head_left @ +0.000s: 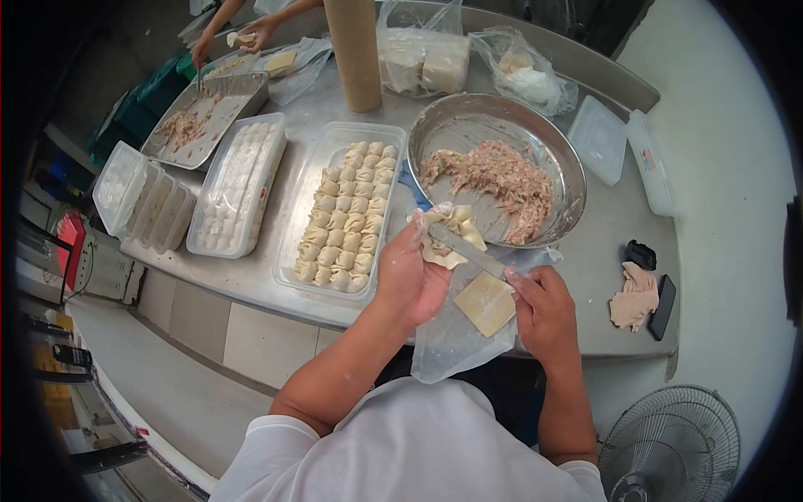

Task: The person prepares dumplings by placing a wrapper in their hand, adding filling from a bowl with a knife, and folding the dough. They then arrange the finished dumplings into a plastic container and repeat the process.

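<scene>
My left hand (411, 276) holds a dumpling wrapper (465, 224), its edges gathered up around the tip of a flat metal spatula (468, 248). The spatula's near end is gripped in my right hand (544, 309). Any filling inside the wrapper is mostly hidden. Below my hands a stack of square wrappers (485, 304) lies on a plastic sheet (443, 350). Just beyond is a round metal pan (425, 142) with minced meat filling (502, 180) in it. To the left, rows of folded dumplings (345, 219) fill most of a clear plastic container (288, 255).
A lidded container (238, 188), small stacked tubs (155, 205) and a metal tray (242, 88) stand left. A cardboard tube (353, 58) rises at the back beside bagged blocks (422, 63). Another person's hands (259, 32) work far left. A phone (662, 308) and cloth (634, 297) lie right.
</scene>
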`<action>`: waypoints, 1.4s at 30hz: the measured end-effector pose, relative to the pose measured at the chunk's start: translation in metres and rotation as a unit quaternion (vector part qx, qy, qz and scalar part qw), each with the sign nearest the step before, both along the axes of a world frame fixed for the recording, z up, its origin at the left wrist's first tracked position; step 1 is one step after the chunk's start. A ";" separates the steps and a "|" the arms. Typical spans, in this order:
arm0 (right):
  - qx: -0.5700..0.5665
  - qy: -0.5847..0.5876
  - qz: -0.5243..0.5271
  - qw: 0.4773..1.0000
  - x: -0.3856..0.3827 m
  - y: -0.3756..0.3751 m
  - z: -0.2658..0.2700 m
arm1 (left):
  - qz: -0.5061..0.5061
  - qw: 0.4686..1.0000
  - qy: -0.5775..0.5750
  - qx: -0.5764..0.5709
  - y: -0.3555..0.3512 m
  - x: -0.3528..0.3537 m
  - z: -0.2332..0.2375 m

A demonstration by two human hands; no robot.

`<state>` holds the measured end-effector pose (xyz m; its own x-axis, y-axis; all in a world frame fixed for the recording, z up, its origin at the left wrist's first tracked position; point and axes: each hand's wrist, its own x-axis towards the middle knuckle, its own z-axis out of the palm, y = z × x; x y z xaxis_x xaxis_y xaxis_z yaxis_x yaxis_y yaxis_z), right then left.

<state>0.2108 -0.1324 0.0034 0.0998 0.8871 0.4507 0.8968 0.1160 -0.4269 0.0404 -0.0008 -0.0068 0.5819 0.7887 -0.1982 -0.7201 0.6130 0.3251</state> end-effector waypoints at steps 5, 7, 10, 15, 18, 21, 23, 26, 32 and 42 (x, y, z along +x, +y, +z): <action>-0.034 -0.018 0.001 0.999 0.005 -0.010 0.032 | 0.043 0.998 0.014 0.046 0.008 -0.004 -0.013; -0.028 -0.028 -0.005 0.999 0.005 -0.009 0.036 | 0.075 0.994 0.026 0.078 0.012 -0.002 -0.003; -0.020 0.074 0.001 0.997 0.004 -0.002 0.031 | 0.074 0.995 0.025 0.054 0.011 0.001 0.009; 0.032 0.003 -0.036 0.999 0.009 0.014 0.014 | 0.053 0.995 -0.017 0.089 0.013 0.000 0.009; 0.033 0.005 -0.039 0.999 0.009 0.019 0.021 | 0.082 0.992 0.012 0.097 0.019 -0.001 0.006; 0.039 -0.059 -0.088 0.994 0.027 0.030 0.031 | 0.106 0.992 0.013 0.072 0.026 -0.001 0.008; -0.004 -0.113 -0.103 0.988 0.057 0.044 0.033 | 0.106 0.992 0.002 0.062 0.030 -0.003 0.012; -0.139 -0.205 -0.129 0.960 0.112 0.044 0.030 | 0.095 0.994 0.008 0.053 0.029 -0.006 0.010; -0.120 -0.201 -0.100 0.967 0.060 0.018 0.058 | 0.072 0.997 0.010 0.036 0.032 -0.009 -0.003; 0.031 -0.051 0.005 0.998 0.005 0.014 0.020 | 0.009 0.992 -0.095 0.079 0.024 -0.002 -0.010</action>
<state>0.2159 -0.1188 0.0234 0.0423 0.8573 0.5130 0.9342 0.1482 -0.3246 0.0379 0.0235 -0.0171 0.5818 0.8123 0.0410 -0.7887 0.5511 0.2724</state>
